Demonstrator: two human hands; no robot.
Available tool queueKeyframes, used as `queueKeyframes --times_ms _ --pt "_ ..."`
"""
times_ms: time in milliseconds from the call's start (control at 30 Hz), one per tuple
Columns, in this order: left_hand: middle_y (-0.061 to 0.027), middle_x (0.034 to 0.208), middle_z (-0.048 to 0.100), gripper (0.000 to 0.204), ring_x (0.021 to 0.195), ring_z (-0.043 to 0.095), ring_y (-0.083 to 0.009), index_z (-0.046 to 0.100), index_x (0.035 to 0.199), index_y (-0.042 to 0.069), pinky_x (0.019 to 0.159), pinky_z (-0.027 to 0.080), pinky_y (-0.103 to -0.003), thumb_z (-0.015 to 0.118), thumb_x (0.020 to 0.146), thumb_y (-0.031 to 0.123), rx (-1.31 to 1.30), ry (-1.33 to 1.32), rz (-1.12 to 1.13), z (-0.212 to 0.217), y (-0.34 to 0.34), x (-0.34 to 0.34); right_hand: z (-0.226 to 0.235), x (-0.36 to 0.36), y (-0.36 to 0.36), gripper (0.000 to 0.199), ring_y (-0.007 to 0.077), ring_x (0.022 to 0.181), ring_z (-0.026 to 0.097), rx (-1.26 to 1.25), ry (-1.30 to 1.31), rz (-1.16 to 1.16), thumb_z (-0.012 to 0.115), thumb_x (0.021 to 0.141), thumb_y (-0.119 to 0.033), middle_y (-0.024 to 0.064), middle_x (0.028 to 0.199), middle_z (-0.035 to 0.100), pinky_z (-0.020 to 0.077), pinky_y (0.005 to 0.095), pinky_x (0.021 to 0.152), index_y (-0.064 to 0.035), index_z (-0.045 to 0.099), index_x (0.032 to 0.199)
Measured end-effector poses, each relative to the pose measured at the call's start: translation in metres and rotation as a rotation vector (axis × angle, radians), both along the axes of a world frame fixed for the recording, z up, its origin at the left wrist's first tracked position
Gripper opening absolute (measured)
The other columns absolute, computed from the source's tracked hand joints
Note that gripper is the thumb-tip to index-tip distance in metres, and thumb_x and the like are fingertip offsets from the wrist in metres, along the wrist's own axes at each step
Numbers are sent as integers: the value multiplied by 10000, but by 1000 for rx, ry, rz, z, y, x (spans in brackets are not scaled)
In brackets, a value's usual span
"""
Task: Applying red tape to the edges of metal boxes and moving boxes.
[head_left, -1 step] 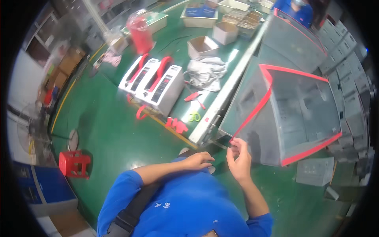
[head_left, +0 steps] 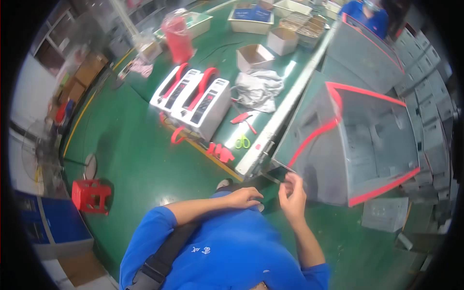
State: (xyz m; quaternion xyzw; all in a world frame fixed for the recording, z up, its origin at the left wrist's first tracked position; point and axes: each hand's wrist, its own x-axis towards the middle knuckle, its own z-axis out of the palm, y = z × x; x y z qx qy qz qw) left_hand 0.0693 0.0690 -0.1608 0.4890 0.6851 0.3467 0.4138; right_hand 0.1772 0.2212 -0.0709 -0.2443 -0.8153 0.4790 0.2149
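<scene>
A long red strip (head_left: 309, 138) runs along one edge of a grey box-shaped cabinet (head_left: 326, 166) on the bench and hangs loose in a curve toward me. My right hand (head_left: 293, 197) is beside the cabinet's near lower corner, its thumb and fingers pinched on the free end of the strip. More of the red strip lines the rim of the cabinet's open side. In front of my body my left hand (head_left: 245, 197) has loosely bent fingers, with nothing visible in them. It touches neither the cabinet nor the strip.
Two white machines with red handles (head_left: 198, 104) stand left on the green bench. Near them lie green scissors (head_left: 242, 141), a red-handled tool (head_left: 240, 117), red pieces (head_left: 221, 152) and a grey cloth (head_left: 258, 89). A red stool (head_left: 91, 195) is on the floor. A co-worker (head_left: 366, 17) is behind another cabinet.
The red strip, pulled nearly straight before, now sags in a curve near the cabinet's upper corner. My right hand still pinches its end. The whole view has shifted slightly.
</scene>
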Motion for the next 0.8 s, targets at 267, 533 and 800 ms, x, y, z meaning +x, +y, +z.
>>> queueKeyframes --times_ms 267,533,800 --pt "-158 996 588 299 938 561 -303 607 1035 52 837 432 -378 554 814 247 -110 -26 143 -52 -80 -57 -113 -31 -53 151 255 746 618 -47 -283 162 575 769 -86 155 891 604 481 332 676 -12 558 900" --pt "-136 993 596 248 937 572 -275 609 1038 51 828 442 -349 554 825 167 -83 -42 263 -23 -161 -132 -170 -215 -57 209 340 825 537 694 -455 -148 549 726 -58 172 895 498 443 416 730 22 504 914" --pt "-130 1013 600 289 897 585 -248 579 1075 24 813 454 -329 501 796 19 -8 -251 10 45 -171 -163 -129 -203 -75 342 365 782 571 242 -752 -111 605 662 -125 190 959 511 469 408 688 23 487 947"
